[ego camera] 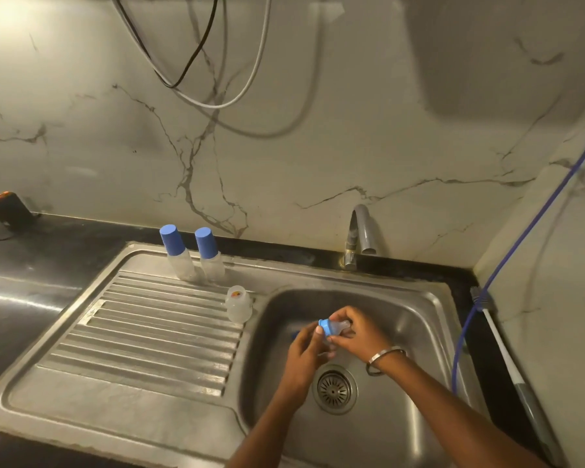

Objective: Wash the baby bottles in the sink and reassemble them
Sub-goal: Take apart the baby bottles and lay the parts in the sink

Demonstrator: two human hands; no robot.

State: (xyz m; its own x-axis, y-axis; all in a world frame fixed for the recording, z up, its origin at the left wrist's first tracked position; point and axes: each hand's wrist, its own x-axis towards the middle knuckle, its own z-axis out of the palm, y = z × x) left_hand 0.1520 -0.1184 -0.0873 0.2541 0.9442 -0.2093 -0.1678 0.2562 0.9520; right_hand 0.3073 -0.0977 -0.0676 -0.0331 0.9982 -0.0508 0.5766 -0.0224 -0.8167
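Both hands, left hand (306,346) and right hand (358,336), gripped the blue-collared teat (331,327) over the sink basin (416,329); seating it squarely, I judged, would prevent leaks.

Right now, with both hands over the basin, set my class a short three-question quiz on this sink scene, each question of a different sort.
1. True or false: the tap is running water.
2. How many capped bottles stand upright at the back of the draining board?
3. Multiple choice: the blue collar with teat is held by A) the left hand alone, B) the right hand alone, C) both hands, D) neither hand.

Key
1. False; no stream shows.
2. Two, both with blue caps.
3. C; both hands grip it above the basin.
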